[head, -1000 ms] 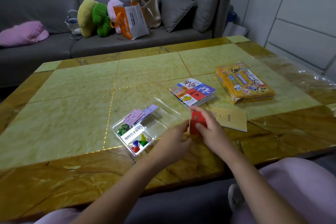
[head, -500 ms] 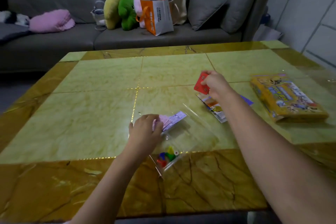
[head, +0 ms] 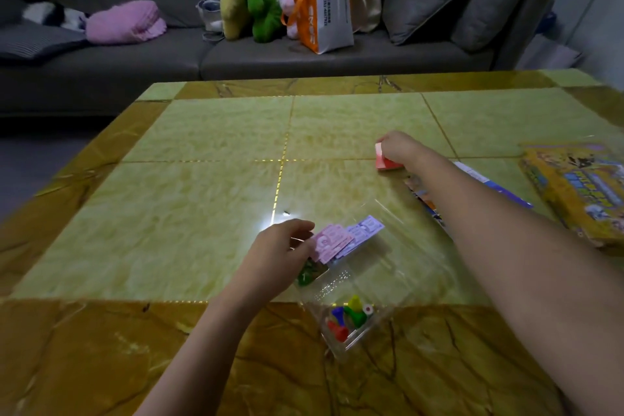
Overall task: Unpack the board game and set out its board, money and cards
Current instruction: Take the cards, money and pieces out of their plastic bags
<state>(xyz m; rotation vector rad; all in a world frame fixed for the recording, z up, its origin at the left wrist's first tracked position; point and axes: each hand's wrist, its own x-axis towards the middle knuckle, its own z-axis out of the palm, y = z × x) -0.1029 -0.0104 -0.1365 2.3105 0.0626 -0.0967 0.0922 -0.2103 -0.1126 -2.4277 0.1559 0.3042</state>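
My right hand (head: 401, 147) grips a red card deck (head: 385, 159) and holds it down on the table beyond the folded game board (head: 429, 199), which my forearm partly hides. My left hand (head: 280, 253) pinches the pink and purple play money (head: 344, 238) that sticks out of a clear plastic tray (head: 354, 284). Coloured pawns and a die (head: 349, 316) lie in the tray's near compartment, green pieces (head: 309, 275) under my left hand. The yellow game box (head: 577, 189) lies at the right.
The green and amber marble table (head: 202, 199) stretches bare to the left and far side. Behind it stands a grey sofa (head: 270, 57) with plush toys, an orange-and-white bag (head: 320, 17) and cushions.
My right hand carried the red deck from near the front edge out past the board and lowered it onto the table. My left hand moved onto the tray and took hold of the money.
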